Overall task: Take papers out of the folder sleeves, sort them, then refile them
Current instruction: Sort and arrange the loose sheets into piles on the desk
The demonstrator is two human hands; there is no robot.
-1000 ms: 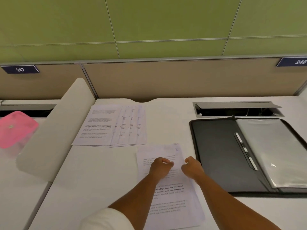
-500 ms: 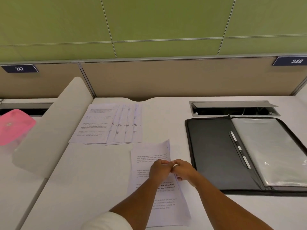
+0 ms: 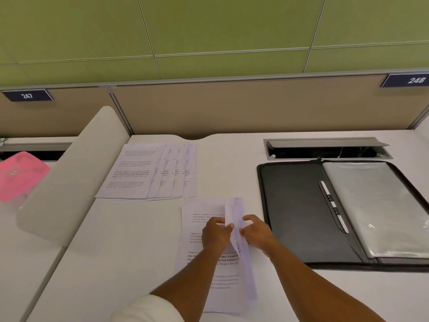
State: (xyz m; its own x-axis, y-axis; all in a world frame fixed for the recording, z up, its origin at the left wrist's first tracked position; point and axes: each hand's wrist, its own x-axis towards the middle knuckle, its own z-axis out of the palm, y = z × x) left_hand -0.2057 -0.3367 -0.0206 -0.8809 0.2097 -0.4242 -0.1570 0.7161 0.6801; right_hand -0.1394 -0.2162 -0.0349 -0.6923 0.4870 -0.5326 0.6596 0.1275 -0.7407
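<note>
Head view: a white desk [image 3: 116, 263] is seen from above, with both forearms reaching forward over it.
Left hand [image 3: 216, 233]: the raised sheet [image 3: 238, 231] is pinched on its left face between curled fingers and thumb.
Right hand [image 3: 256, 232]: the same sheet is pinched from its right side, fingers curled; the two hands are set close together with the sheet between them.
Raised sheet: it is lifted along its right edge and stands nearly on edge, its far corner beyond the fingertips and its near end trailing toward the person.
Stack of papers [image 3: 204, 259]: printed pages are laid flat on the desk directly beneath both hands, partly hidden by the left forearm.
Fanned papers [image 3: 148, 171]: several printed pages are spread overlapping, beyond the left hand and further left.
Folder [image 3: 294, 212]: a black zip folder is laid open just right of the right hand, its clear sleeves [image 3: 380, 205] stacked on the far right half.
Pen [image 3: 333, 205]: held along the folder's middle.
Pink box [image 3: 19, 175]: far left of the left hand, past a low divider.
</note>
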